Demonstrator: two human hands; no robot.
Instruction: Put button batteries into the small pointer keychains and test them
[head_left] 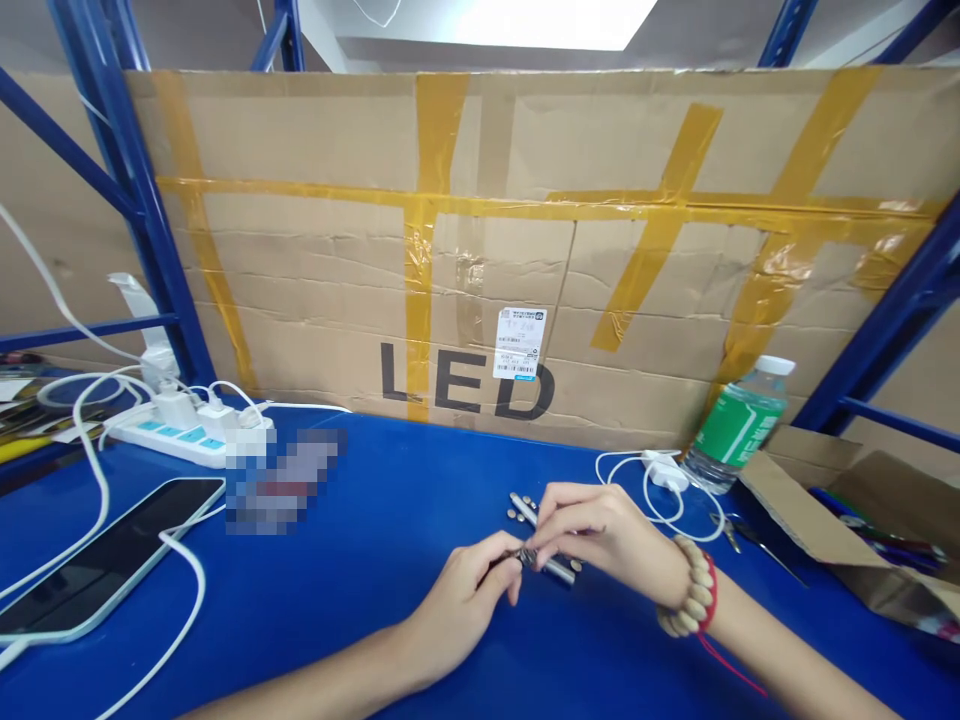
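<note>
Where the left hand [469, 600] and the right hand [611, 530] meet, a small metal part [528, 557] is pinched at the fingertips of both; its shape is largely concealed. Just behind this grip, a silver rod [559, 571] is hidden along its middle by the right hand. Small round discs [576, 565] are scattered near both rod ends; their markings cannot be made out.

tabletop [300, 600] is showing solid blue, far cardboard [337, 280] is looking brown with yellow tape [421, 280] striping it, right-side bottle label [739, 428] is rocking green, tube [559, 572] is looking silvery
</note>
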